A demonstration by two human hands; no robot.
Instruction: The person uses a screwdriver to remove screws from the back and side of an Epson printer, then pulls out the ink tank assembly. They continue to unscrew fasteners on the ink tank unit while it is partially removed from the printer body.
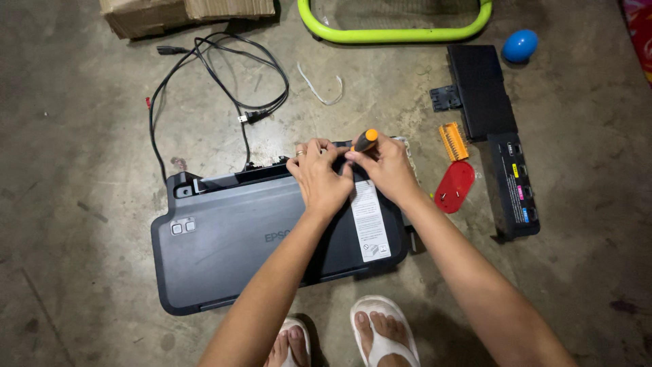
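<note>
A dark grey printer [224, 251] lies on the concrete floor in front of my feet. My right hand [387, 166] grips a screwdriver [365, 140] with an orange and black handle, held upright over the printer's far edge. My left hand [318, 177] rests on the printer's top beside it, fingers curled near the screwdriver's shaft, a ring on one finger. The tip of the tool is hidden behind my fingers. A white label strip [370, 221] runs down the printer lid under my right wrist.
A black power cable [224, 75] loops on the floor behind the printer. To the right lie a red lid [454, 186], an orange bit holder [452, 141], a black ink-tank unit [514, 185] and a black panel [481, 88]. Further back are a blue ball [520, 45], a green-rimmed frame [394, 30] and cardboard [183, 12].
</note>
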